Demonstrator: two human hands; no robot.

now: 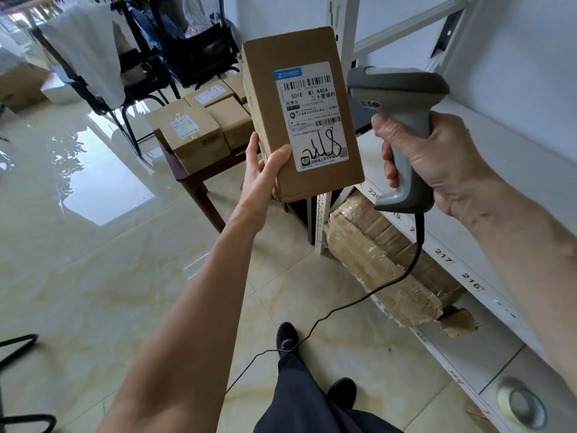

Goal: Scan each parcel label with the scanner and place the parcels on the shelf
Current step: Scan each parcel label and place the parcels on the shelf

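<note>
My left hand [265,170] grips a tall brown cardboard parcel [265,89] by its lower left corner and holds it upright in the air. Its white shipping label [312,117], with barcodes and a black handwritten mark, faces me. My right hand [437,157] is curled round the handle of a grey barcode scanner [402,98], just right of the parcel. The scanner's head sits level with the label's upper part. Its black cable [402,276] hangs down to the floor. The white metal shelf [499,170] stands at the right.
Several more brown parcels [199,132] lie on a low dark wooden table [199,179] behind the held one. A large taped parcel [390,264] lies on the lower shelf level. A tape roll [521,404] sits on the shelf at bottom right. Black chairs stand at the back; the floor is glossy tile.
</note>
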